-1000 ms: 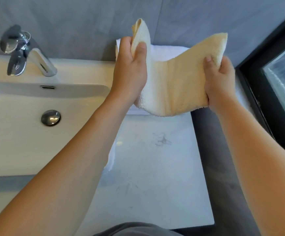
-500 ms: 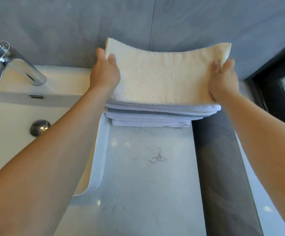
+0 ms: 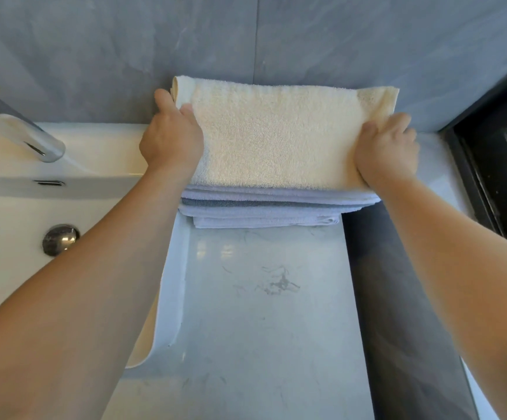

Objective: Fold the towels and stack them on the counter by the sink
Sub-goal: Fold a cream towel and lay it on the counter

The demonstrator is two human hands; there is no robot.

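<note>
Grey stone-look tiles [image 3: 124, 50] back our pale marbled table [image 3: 264, 313], and we take the white sink [image 3: 9, 213] as our landmark. Its chrome faucet [image 3: 18, 137] reaches over the basin and its round drain plug [image 3: 60, 239] sits in the bottom.

Just right of the sink, pushed back against the wall, stands a stack of folded towels [image 3: 264, 207] in pale blue-white with one darker grey layer among them. On top of that stack lies the cream towel [image 3: 276, 134], folded flat, its long edges running across our view.

We have both hands on the cream towel. Our left hand [image 3: 171, 137] is at the towel end nearer the sink, fingers curled round the edge with the thumb lying on the top surface and a fingertip showing behind the far corner. Our right hand [image 3: 387, 150] is at the end farther from the sink, gripping that edge with the thumb on top; the far corner of the towel there is bunched up above the knuckles. We cannot see the fingers under the cloth on either side.

Farthest from the sink, beyond a dark grey strip [image 3: 397, 313] beside the table, a black window frame [image 3: 488, 147] runs up the edge of view.
</note>
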